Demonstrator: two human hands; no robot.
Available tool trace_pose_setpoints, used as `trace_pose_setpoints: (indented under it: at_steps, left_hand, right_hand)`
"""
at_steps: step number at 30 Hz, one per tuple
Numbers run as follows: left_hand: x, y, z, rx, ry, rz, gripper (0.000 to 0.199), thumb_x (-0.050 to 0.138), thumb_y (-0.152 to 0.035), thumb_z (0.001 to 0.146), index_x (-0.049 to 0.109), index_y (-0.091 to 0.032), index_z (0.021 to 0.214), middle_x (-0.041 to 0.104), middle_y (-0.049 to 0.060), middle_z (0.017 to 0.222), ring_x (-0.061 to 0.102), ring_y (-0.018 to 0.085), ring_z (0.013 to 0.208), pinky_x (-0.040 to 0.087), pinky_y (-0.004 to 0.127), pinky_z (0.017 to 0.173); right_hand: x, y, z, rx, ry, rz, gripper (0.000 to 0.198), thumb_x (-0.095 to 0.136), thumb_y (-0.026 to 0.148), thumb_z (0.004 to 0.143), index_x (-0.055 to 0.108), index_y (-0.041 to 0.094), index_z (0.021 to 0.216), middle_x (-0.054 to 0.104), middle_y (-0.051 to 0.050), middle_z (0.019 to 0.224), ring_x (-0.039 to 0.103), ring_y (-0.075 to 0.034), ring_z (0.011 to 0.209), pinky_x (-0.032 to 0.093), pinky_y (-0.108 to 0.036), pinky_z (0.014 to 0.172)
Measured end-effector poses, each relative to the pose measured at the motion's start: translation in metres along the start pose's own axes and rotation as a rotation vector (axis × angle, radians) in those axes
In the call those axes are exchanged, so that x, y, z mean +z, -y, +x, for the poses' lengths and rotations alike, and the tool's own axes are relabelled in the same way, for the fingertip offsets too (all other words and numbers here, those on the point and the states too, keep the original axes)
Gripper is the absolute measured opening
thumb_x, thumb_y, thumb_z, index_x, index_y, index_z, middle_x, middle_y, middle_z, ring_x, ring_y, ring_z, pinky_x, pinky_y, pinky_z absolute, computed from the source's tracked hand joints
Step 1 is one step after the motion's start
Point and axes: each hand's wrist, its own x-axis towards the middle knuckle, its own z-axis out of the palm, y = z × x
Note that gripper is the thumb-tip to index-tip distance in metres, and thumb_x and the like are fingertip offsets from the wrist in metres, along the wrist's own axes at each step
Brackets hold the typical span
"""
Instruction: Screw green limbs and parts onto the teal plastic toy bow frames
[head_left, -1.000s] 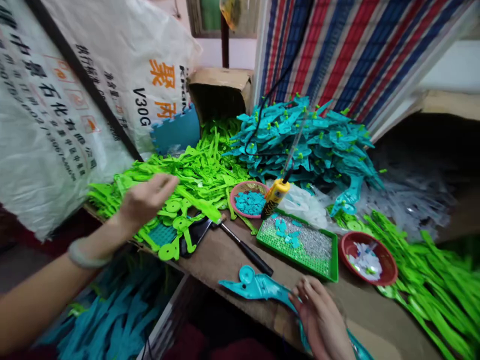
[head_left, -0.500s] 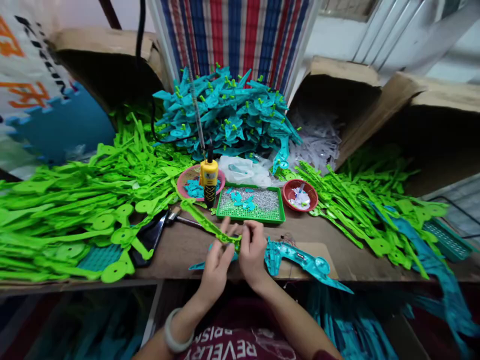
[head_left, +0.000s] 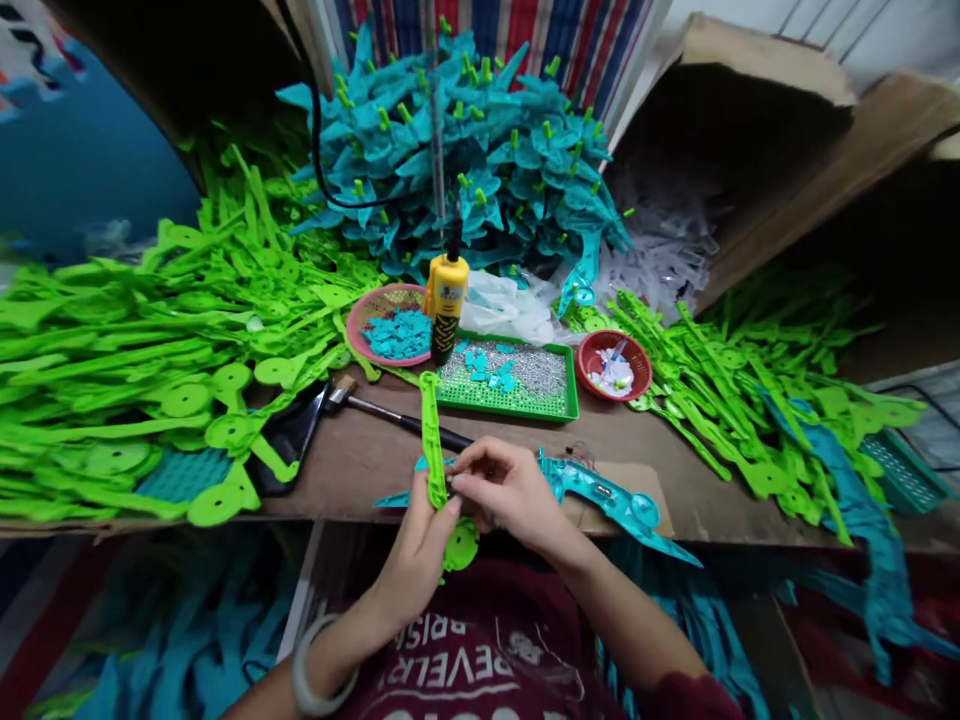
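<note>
My left hand (head_left: 416,545) is closed around a long bright green plastic piece (head_left: 432,440), its ribbed arm pointing up and a round disc end showing below my fingers. My right hand (head_left: 514,490) has thumb and fingers pinched together against the piece's side; whatever is between the fingertips is too small to make out. Behind my hands lies a teal plastic piece (head_left: 611,505) with a curved body and a pointed end, partly covered by them. A yellow electric screwdriver (head_left: 448,290) hangs upright above the tray.
A green tray (head_left: 510,403) holds many small screws and teal bits. Beside it stand a pink basket (head_left: 356,335) of teal bits and a red basket (head_left: 641,370) of white bits. A hammer (head_left: 390,412) lies left. Green pieces (head_left: 180,400) and teal pieces (head_left: 457,160) are heaped around.
The green piece has swung from slanting left to nearly upright, and its disc end shows below. My right hand has shifted to its right side, fingers pinched. The view has tilted down.
</note>
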Motion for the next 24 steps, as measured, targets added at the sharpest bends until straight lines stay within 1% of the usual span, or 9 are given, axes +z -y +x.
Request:
trace_pose_setpoints:
  at_steps: [4, 8, 10, 13, 15, 17, 19, 21, 24]
  left_hand:
    - [-0.01, 0.002, 0.003, -0.07, 0.122, 0.033, 0.045, 0.057, -0.042, 0.094, 0.054, -0.022, 0.134, 0.06, 0.008, 0.135, 0.045, 0.027, 0.137, 0.036, 0.037, 0.113]
    - [-0.017, 0.004, 0.002, -0.206, 0.217, -0.061, 0.056, 0.055, -0.043, 0.095, 0.042, -0.024, 0.147, 0.058, 0.01, 0.139, 0.051, 0.029, 0.133, 0.043, 0.042, 0.11]
    - [-0.018, 0.006, 0.0, -0.188, 0.205, -0.018, 0.06, 0.054, -0.04, 0.096, 0.037, -0.023, 0.15, 0.054, 0.01, 0.145, 0.05, 0.029, 0.134, 0.04, 0.043, 0.113]
    - [-0.017, 0.008, -0.001, -0.077, 0.118, 0.146, 0.061, 0.053, -0.035, 0.096, 0.035, -0.022, 0.152, 0.04, 0.009, 0.157, 0.036, 0.027, 0.145, 0.025, 0.041, 0.121]
    - [-0.017, 0.008, -0.001, -0.039, 0.114, 0.219, 0.062, 0.051, -0.035, 0.097, 0.032, -0.022, 0.154, 0.037, 0.008, 0.159, 0.031, 0.026, 0.148, 0.023, 0.041, 0.122]
    - [-0.018, 0.007, 0.0, -0.017, 0.144, 0.253, 0.061, 0.049, -0.035, 0.098, 0.031, -0.022, 0.155, 0.039, 0.008, 0.158, 0.031, 0.026, 0.148, 0.024, 0.042, 0.122]
    - [-0.019, 0.007, -0.001, -0.013, 0.152, 0.258, 0.06, 0.051, -0.034, 0.097, 0.035, -0.022, 0.153, 0.042, 0.007, 0.157, 0.032, 0.027, 0.148, 0.025, 0.042, 0.122]
    - [-0.02, 0.007, -0.002, -0.034, 0.122, 0.23, 0.058, 0.053, -0.035, 0.095, 0.042, -0.022, 0.15, 0.046, 0.007, 0.154, 0.034, 0.028, 0.146, 0.027, 0.044, 0.121]
    - [-0.022, 0.008, -0.003, -0.077, 0.077, 0.135, 0.055, 0.054, -0.038, 0.093, 0.049, -0.02, 0.145, 0.057, 0.008, 0.143, 0.041, 0.031, 0.142, 0.034, 0.047, 0.118]
  right_hand:
    - [-0.003, -0.005, 0.005, 0.046, 0.061, -0.059, 0.009, 0.072, 0.022, 0.078, 0.066, 0.016, 0.077, 0.056, 0.005, 0.056, 0.049, -0.007, 0.048, 0.037, -0.016, 0.043]
    - [-0.005, -0.012, 0.008, 0.144, 0.125, -0.001, 0.009, 0.066, 0.025, 0.082, 0.061, 0.017, 0.082, 0.058, 0.006, 0.053, 0.054, -0.01, 0.042, 0.041, -0.019, 0.04]
    - [-0.004, -0.015, 0.009, 0.16, 0.122, 0.03, 0.013, 0.068, 0.027, 0.081, 0.058, 0.018, 0.083, 0.057, 0.007, 0.052, 0.054, -0.01, 0.04, 0.042, -0.02, 0.039]
    - [-0.002, -0.017, 0.011, 0.153, 0.098, 0.059, 0.025, 0.076, 0.03, 0.076, 0.054, 0.019, 0.08, 0.057, 0.007, 0.056, 0.054, -0.009, 0.042, 0.043, -0.019, 0.041]
    - [-0.002, -0.018, 0.012, 0.154, 0.101, 0.082, 0.029, 0.078, 0.032, 0.075, 0.052, 0.019, 0.08, 0.057, 0.007, 0.056, 0.054, -0.009, 0.043, 0.043, -0.019, 0.042]
    - [-0.002, -0.018, 0.013, 0.158, 0.108, 0.091, 0.03, 0.077, 0.031, 0.076, 0.05, 0.02, 0.08, 0.056, 0.008, 0.054, 0.054, -0.009, 0.042, 0.042, -0.019, 0.041]
    - [-0.002, -0.018, 0.013, 0.16, 0.117, 0.093, 0.029, 0.077, 0.029, 0.076, 0.049, 0.02, 0.08, 0.055, 0.008, 0.052, 0.055, -0.01, 0.041, 0.042, -0.018, 0.04]
    - [-0.002, -0.018, 0.013, 0.155, 0.129, 0.111, 0.03, 0.077, 0.027, 0.076, 0.048, 0.02, 0.08, 0.057, 0.008, 0.052, 0.055, -0.009, 0.04, 0.042, -0.018, 0.04]
    - [-0.002, -0.019, 0.014, 0.148, 0.169, 0.181, 0.033, 0.078, 0.028, 0.076, 0.047, 0.02, 0.082, 0.061, 0.008, 0.055, 0.056, -0.01, 0.039, 0.044, -0.019, 0.039]
